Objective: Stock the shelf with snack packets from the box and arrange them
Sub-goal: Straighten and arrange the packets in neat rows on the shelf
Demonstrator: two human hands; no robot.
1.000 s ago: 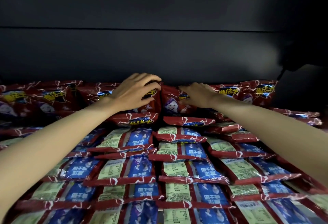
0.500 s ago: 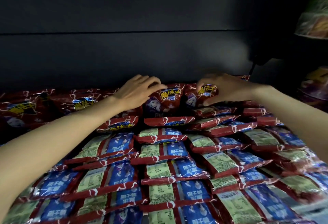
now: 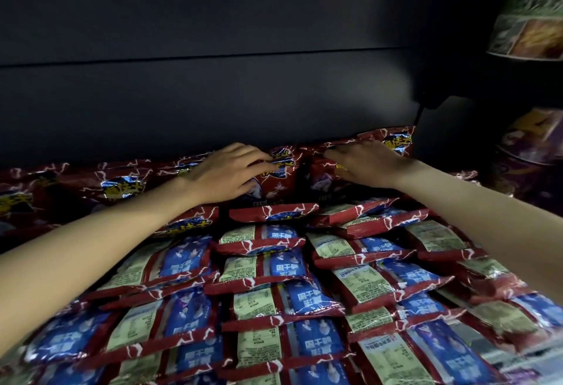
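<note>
Red snack packets with blue and pale green backs lie in overlapping rows (image 3: 265, 305) across the shelf. A back row of red packets (image 3: 122, 183) stands upright against the dark rear wall. My left hand (image 3: 227, 172) rests palm down on an upright packet (image 3: 278, 171) in that row, fingers spread. My right hand (image 3: 368, 165) presses on the neighbouring upright packet (image 3: 320, 183), fingers curled over its top edge. Whether either hand actually grips a packet cannot be told.
The dark back wall (image 3: 213, 104) of the shelf rises right behind the packets. At the far right stand noodle cups, one high (image 3: 530, 18) and a purple one lower (image 3: 530, 146). A black bracket (image 3: 426, 101) hangs near the right end of the back row.
The view has shifted, so the packets sit lower and further right. My right hand slid left along the back row, closer to my left hand, which spread flatter on its packet.
</note>
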